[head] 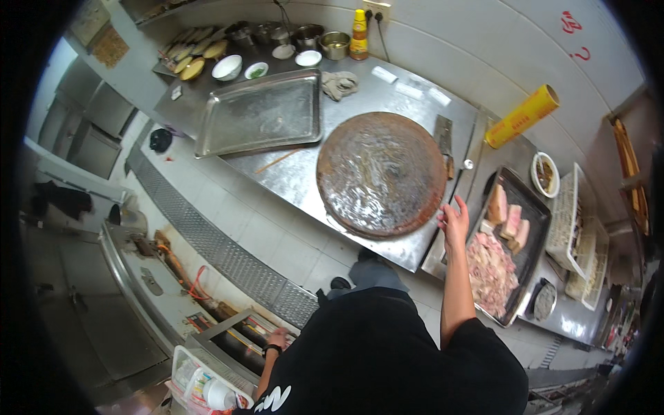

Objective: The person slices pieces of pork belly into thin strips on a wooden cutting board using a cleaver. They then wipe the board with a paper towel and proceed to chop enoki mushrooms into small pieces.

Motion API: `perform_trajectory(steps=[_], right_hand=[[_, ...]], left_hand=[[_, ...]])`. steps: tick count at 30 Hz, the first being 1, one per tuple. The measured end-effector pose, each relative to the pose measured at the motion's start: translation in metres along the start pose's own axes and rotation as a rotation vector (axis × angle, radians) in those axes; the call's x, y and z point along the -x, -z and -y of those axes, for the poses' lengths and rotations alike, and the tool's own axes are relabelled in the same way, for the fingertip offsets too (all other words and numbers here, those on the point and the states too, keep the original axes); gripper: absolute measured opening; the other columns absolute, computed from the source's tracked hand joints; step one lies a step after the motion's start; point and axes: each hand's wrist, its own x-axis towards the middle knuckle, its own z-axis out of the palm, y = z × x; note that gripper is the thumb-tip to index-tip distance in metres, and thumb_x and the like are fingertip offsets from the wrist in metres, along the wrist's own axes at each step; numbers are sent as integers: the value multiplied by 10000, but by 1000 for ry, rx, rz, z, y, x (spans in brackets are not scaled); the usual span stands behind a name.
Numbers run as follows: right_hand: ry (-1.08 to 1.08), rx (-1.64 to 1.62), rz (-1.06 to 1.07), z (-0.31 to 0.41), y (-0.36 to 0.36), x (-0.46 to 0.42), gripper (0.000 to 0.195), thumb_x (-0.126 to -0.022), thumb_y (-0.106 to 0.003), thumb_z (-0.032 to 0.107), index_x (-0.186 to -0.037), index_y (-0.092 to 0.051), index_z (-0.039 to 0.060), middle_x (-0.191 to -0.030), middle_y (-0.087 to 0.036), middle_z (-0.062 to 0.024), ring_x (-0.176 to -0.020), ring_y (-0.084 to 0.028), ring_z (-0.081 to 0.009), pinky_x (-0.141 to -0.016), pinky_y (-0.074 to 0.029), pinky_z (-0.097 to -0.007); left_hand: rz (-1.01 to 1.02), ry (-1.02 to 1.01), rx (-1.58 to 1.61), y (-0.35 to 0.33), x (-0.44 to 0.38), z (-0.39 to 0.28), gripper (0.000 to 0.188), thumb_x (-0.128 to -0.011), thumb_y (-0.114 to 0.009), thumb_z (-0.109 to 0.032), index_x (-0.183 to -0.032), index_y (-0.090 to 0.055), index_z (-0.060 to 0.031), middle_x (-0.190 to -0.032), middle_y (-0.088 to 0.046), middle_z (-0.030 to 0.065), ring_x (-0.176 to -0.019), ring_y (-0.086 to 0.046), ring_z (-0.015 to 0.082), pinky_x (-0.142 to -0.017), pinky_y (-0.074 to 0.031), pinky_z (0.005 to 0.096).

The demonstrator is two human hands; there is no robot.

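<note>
My right hand (pixel 455 222) is raised near the right rim of a round wooden chopping block (pixel 381 174), thumb and fingers apart with nothing between them. The block's top looks wet and shiny. A cleaver (pixel 444 139) lies just beyond the block's right side. Below and right of this hand, a dark metal tray (pixel 534 223) holds chopped pale-pink meat (pixel 492 275) and several thick slabs of meat (pixel 511 221). My left hand (pixel 279 338), with a dark band on the wrist, hangs low at the left beside a steel-framed unit (pixel 228 329); its fingers are too blurred to read.
A shallow steel tray (pixel 264 111) overhangs the front edge of the steel table (pixel 280 171). A cloth (pixel 340 84), bowls and a yellow-capped bottle (pixel 359 36) stand behind. At right are a yellow film roll (pixel 523 116) and white plastic baskets (pixel 565 218). Metal floor grating (pixel 207 223) runs left.
</note>
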Motion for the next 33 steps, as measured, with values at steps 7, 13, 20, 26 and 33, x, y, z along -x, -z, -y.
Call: perform_trajectory(steps=[7, 13, 20, 26, 33], right_hand=[[18, 174, 240, -17, -39, -14, 227, -1053, -611, 201, -1058, -725, 5, -859, -689, -12, -663, -613, -73, -557, -467, -224], [47, 276, 111, -19, -75, 23, 201, -1038, -621, 141, -1078, -742, -14, -848, -695, -43, -676, -621, -85, -604, -497, -242], [-32, 568, -377, -10, -76, 122, 187, -1045, -587, 88, -1090, -723, -32, -761, -675, -58, -566, -553, -75, -503, -432, -248], [-192, 552, -740, -19, -102, 200, 221, -1085, -557, 175, -1112, -689, 0, -742, -630, -30, -535, -505, -59, -480, -399, -220], [-434, 530, -781, -35, -147, 231, 250, -1078, -567, 185, -1145, -698, -18, -758, -632, -38, -563, -551, -80, -504, -445, -242]], left_hand=[[-470, -435, -598, 63, 3, -173, 797, -710, -770, -94, -1475, -544, -109, -1671, -104, 328, -1514, -196, 525, -1233, -285, 515], [-517, -1143, -678, 103, -52, -522, 791, -817, -695, -107, -1561, -435, -183, -1664, -208, 274, -1539, -223, 462, -1205, -187, 688], [-340, -1566, -1287, 20, -198, -901, 1020, -756, -765, -121, -1631, -279, -312, -1709, -216, 149, -1569, -217, 386, -1184, -219, 734], [-249, -1428, -1226, -37, -309, -1019, 610, -788, -747, -139, -1367, -592, -256, -1337, -596, 142, -1265, -555, 410, -1050, -506, 505], [440, -1506, -572, 1, -164, -909, 889, -716, -794, -246, -1534, -453, -178, -1417, -609, 215, -1320, -557, 441, -1136, -429, 520]])
